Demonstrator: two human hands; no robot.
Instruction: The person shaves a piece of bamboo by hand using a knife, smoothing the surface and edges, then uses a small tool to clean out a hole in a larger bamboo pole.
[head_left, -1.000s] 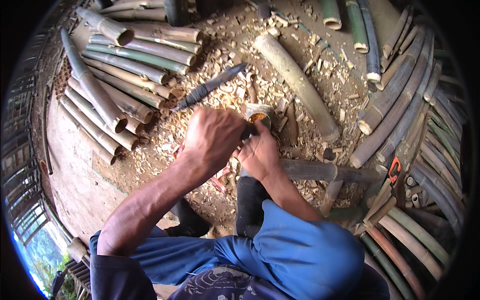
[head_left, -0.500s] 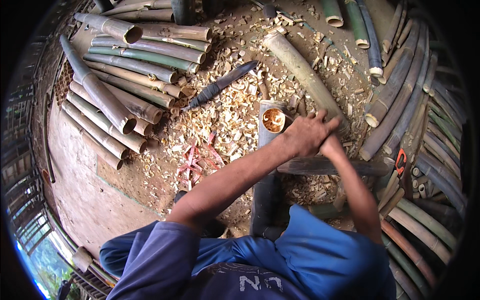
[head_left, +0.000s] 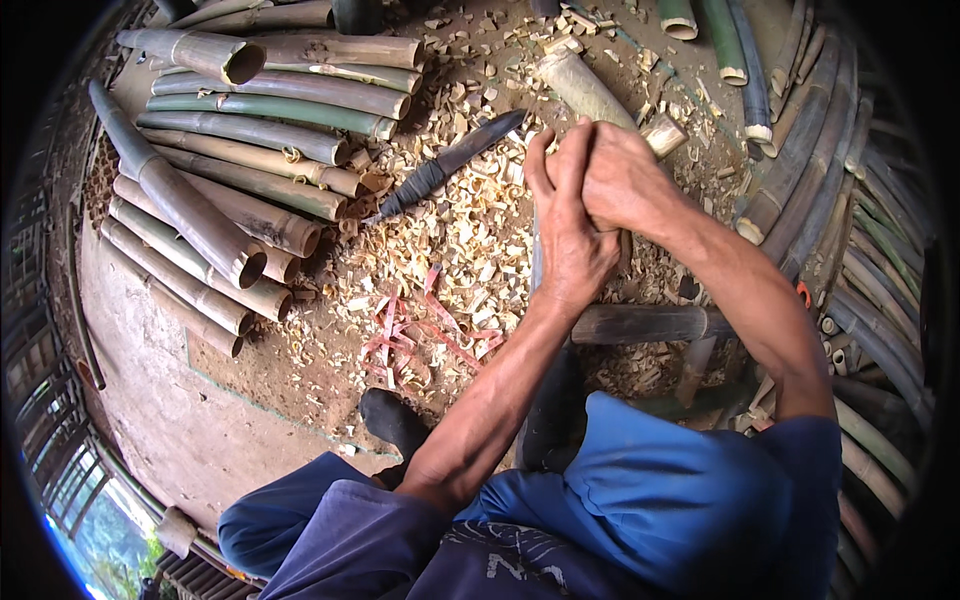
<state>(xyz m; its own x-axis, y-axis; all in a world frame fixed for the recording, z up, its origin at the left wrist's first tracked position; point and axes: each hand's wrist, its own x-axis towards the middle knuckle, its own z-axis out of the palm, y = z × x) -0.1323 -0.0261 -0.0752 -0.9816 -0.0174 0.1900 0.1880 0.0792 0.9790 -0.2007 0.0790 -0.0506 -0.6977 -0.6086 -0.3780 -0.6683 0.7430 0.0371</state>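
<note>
Both hands press together above the upright end of a bamboo tube, whose mouth they cover; only a strip of the tube (head_left: 537, 262) shows beside them. My left hand (head_left: 578, 215) is closed, with its knuckles raised and fingers bent forward. Against it, my right hand (head_left: 625, 178) is closed in a fist. What they grip is hidden. A short wooden piece with a pale cut end (head_left: 664, 134) sticks out just beyond my right hand; I cannot tell whether it is held. A knife with a wrapped black handle (head_left: 455, 165) lies on shavings to the left.
Bamboo tubes (head_left: 290, 108) lie stacked at the left, and more bamboo poles (head_left: 800, 150) lie at the right. A thick pale bamboo length (head_left: 583, 85) lies ahead. Red strips (head_left: 392, 335) rest among wood shavings (head_left: 470, 245). A dark bamboo crosspiece (head_left: 650, 324) lies near my knees.
Both hands have swung up and left, from beside the tube's mouth to over it. The mouth with curled shavings inside is now covered. The wooden end has come into sight.
</note>
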